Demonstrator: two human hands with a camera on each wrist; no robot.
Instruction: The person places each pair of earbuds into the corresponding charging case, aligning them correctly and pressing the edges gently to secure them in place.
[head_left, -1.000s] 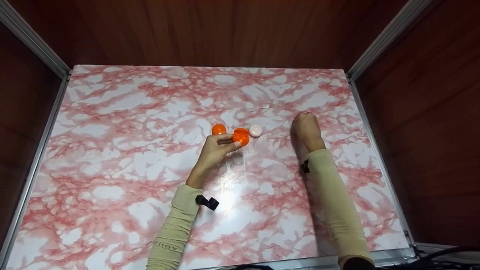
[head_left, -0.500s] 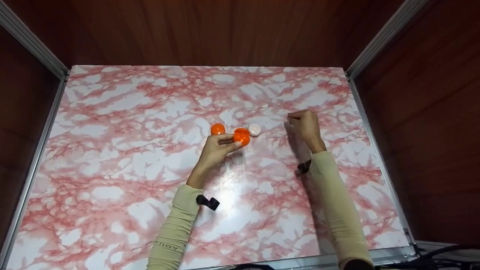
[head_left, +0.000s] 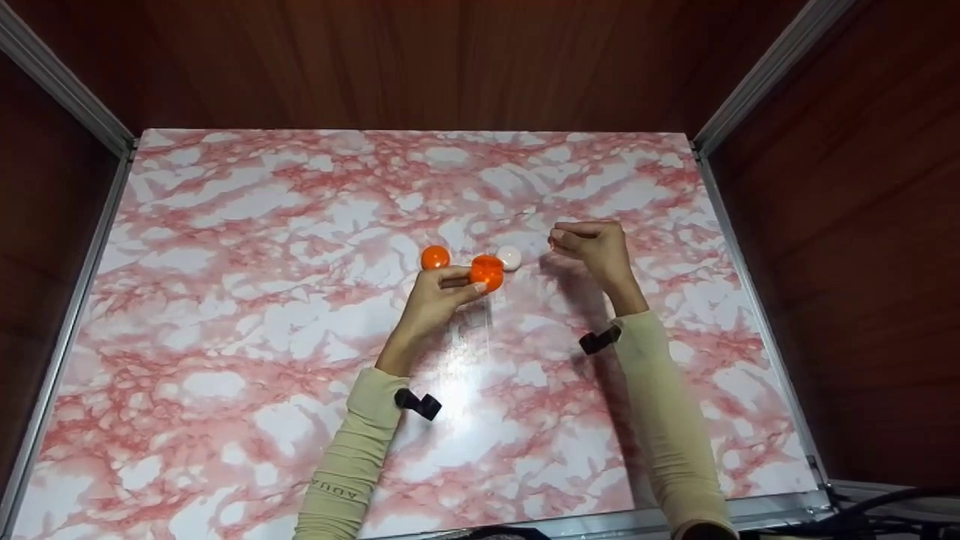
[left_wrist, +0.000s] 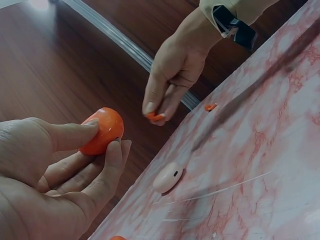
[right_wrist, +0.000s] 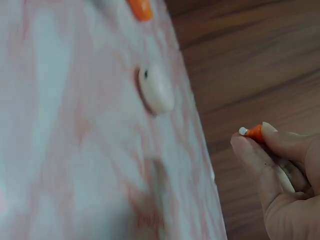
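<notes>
My left hand (head_left: pixel 433 301) pinches an orange earbud case (head_left: pixel 487 275) between thumb and fingers, raised above the table; in the head view its lid looks lifted. Off to the right, my right hand (head_left: pixel 604 251) pinches an orange earbud (right_wrist: pixel 255 133) with a white tip between thumb and fingertips, also above the table. In the left wrist view another orange earbud (left_wrist: pixel 210 107) lies on the table beyond that hand. A white case (head_left: pixel 510 259) rests on the table between the hands, and a second rounded orange case (head_left: pixel 435 257) sits just behind my left fingers.
The pink-and-white marbled table (head_left: pixel 247 300) is bounded by dark wooden panels (head_left: pixel 420 67) at the back and sides, with metal rails at the corners. Black cables (head_left: pixel 885 514) run along the front right corner.
My right hand has moved left from the table's right part, turning so that the pinched earbud shows. The left hand holds the orange case almost still, shifting very slightly right.
</notes>
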